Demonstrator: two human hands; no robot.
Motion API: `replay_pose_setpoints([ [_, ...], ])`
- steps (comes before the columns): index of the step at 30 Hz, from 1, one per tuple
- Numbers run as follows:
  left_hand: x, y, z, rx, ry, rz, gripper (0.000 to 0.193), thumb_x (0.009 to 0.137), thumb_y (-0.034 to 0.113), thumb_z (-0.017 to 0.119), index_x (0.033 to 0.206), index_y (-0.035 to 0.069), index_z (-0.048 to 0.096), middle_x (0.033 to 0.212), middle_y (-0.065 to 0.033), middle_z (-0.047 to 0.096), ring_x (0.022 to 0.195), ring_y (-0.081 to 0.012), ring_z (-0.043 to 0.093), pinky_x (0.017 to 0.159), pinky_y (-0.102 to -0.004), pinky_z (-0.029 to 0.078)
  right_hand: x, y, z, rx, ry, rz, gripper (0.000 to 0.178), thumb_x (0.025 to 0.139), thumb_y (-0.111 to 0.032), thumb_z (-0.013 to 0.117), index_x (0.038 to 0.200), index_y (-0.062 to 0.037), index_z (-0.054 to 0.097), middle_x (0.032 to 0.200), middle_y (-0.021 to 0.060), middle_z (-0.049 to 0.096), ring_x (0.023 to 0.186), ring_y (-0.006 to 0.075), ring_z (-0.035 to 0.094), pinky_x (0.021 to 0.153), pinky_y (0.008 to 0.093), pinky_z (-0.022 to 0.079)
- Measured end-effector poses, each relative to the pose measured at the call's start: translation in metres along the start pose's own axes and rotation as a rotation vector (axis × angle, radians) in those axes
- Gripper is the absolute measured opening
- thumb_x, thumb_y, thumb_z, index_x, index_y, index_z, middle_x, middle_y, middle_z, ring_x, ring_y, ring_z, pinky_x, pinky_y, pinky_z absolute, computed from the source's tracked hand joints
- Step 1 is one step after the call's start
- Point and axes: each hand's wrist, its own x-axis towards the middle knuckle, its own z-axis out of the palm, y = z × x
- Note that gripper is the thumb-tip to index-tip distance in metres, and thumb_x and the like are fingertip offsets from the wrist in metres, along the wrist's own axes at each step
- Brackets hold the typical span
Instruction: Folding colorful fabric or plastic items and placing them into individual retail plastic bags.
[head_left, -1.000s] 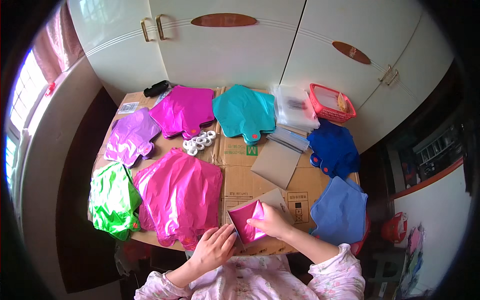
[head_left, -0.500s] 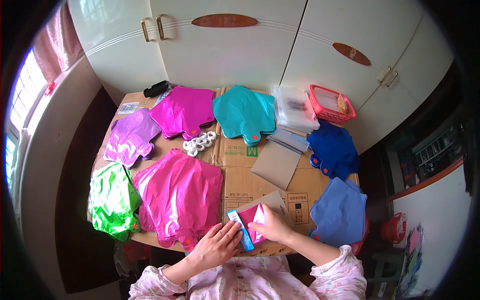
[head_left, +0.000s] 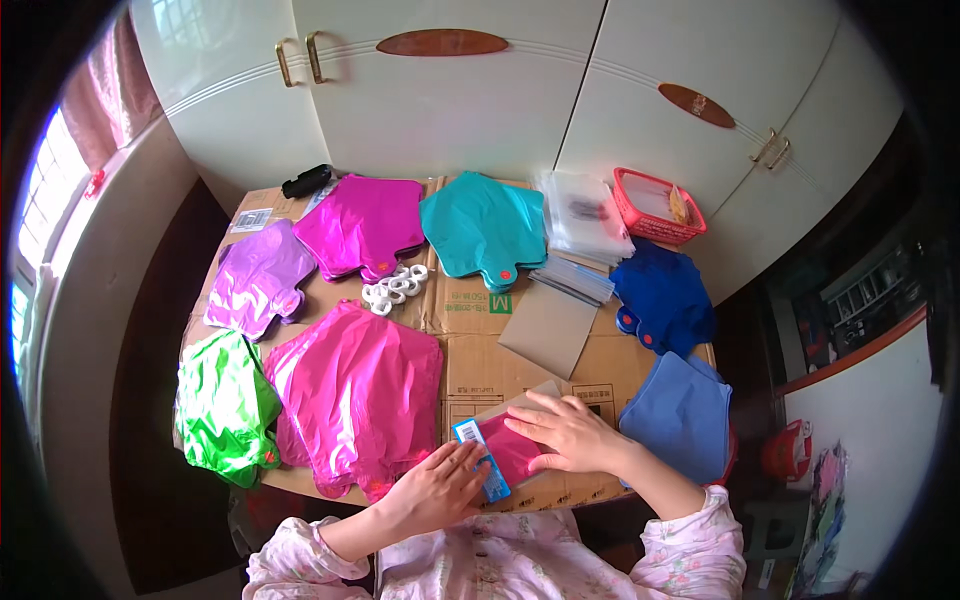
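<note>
At the table's near edge lies a small folded pink foil balloon (head_left: pixel 514 452) with a blue label strip (head_left: pixel 494 485) along its left side. Flat on the strip rests my left hand (head_left: pixel 440 484), its fingers stretched out. My right hand (head_left: pixel 575 436) is spread, palm down, over the right part of the pink foil and a thin greyish-brown card (head_left: pixel 545 390) beneath it. Neither hand grips anything. Left of my hands is a stack of flat pink foil balloons (head_left: pixel 360 385).
Flat foil balloon stacks ring the cardboard-covered table (head_left: pixel 465 350): green (head_left: pixel 225 400), lilac (head_left: pixel 258 272), magenta (head_left: pixel 365 225), teal (head_left: pixel 485 225), dark blue (head_left: pixel 665 295), light blue (head_left: pixel 678 415). White rings (head_left: pixel 393 290), clear bags (head_left: pixel 580 215), a red basket (head_left: pixel 655 225) and a grey-brown card (head_left: pixel 548 325) lie among them.
My right hand has let go of the pink foil's raised edge and opened out. It now lies flatter and farther right; the foil lies flatter. The left hand has stayed on the strip.
</note>
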Motion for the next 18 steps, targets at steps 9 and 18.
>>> replay_pose_setpoints([
  [9,0.003,-0.011,-0.006,-0.065,-0.017,0.041,0.068,0.079,0.057,0.059,0.136,0.020,0.047,0.139,-0.0207,0.042,0.131,-0.0397,0.038,0.109,-0.0484,0.029,-0.004,0.008,0.011,-0.046,-0.081,-0.031,0.081,0.076,-0.053,0.065,0.144,-0.0190,0.036,0.151,0.0019,0.032,0.140,0.0306,0.026,0.112,0.0477,0.023],
  [18,0.004,0.012,-0.003,0.008,0.002,-0.071,0.072,0.075,0.059,0.061,0.136,0.023,0.046,0.135,-0.0222,0.044,0.125,-0.0415,0.042,0.104,-0.0514,0.033,0.012,0.021,-0.001,-0.227,0.526,0.079,0.051,0.076,-0.032,0.072,0.121,-0.0144,0.057,0.113,0.0019,0.057,0.106,0.0222,0.053,0.089,0.0389,0.041],
])
